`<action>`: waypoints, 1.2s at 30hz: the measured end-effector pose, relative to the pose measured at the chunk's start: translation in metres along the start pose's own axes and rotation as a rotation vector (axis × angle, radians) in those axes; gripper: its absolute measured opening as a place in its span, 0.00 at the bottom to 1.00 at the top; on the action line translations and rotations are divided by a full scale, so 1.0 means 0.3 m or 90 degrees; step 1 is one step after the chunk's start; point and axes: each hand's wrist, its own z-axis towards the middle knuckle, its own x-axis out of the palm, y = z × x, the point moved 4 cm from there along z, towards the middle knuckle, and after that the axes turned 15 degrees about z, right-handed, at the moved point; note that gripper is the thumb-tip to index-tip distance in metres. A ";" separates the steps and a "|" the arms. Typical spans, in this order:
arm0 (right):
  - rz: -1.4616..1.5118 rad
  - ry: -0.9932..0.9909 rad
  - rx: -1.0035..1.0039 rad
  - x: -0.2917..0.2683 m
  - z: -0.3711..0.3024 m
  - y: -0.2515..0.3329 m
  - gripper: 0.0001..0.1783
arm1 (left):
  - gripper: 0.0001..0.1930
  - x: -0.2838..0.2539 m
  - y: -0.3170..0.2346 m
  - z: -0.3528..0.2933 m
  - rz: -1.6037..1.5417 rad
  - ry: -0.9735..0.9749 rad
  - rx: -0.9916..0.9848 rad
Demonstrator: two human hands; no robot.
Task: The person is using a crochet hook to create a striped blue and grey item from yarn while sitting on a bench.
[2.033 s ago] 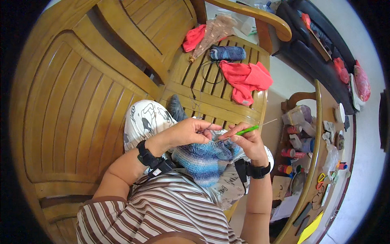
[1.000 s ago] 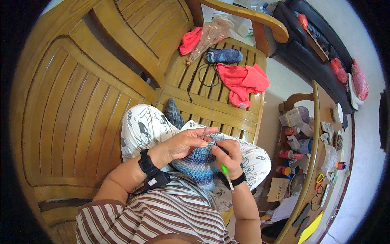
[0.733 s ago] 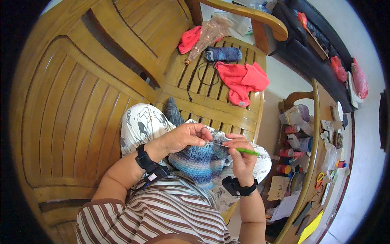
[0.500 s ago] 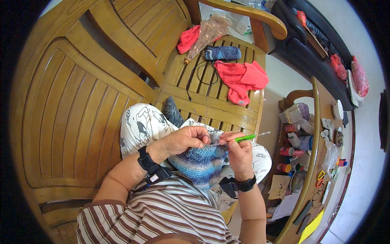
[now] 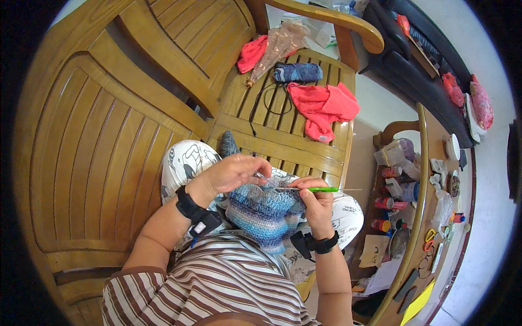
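On my lap lies a knitted piece (image 5: 260, 220) with blue, grey, white and navy bands, its top edge gathered and ruffled. My right hand (image 5: 319, 202) is closed round a crochet hook with a green handle (image 5: 325, 189). The thin metal shaft points left along the knitting's top edge, and a slim end sticks out to the right of the hand. My left hand (image 5: 238, 173) is just above the upper left of the knitting, fingers bent and closed together. A bit of greyish yarn shows at its fingertips, partly hidden by them.
I sit on a slatted wooden bench (image 5: 109, 174). Ahead on its seat are a blue yarn ball (image 5: 298, 72), a dark cord (image 5: 253, 117), a red cloth (image 5: 326, 106) and a folded umbrella (image 5: 277, 46). To the right, a wooden table (image 5: 416, 217) holds scissors (image 5: 429, 239) and jars.
My left hand has drawn up and left, away from the knitting's edge. The green-handled hook has turned from slanting upward to nearly level, and more of the knitting's top edge shows.
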 end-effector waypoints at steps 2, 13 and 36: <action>0.006 0.002 0.005 0.000 0.000 0.003 0.05 | 0.15 0.007 -0.019 0.002 -0.433 0.044 0.038; 0.041 0.047 0.266 -0.005 -0.045 0.037 0.06 | 0.07 -0.275 -0.166 -0.019 0.739 -0.150 0.087; 0.167 -0.001 0.254 -0.036 -0.020 0.004 0.11 | 0.32 0.091 -0.111 -0.034 0.115 0.101 0.150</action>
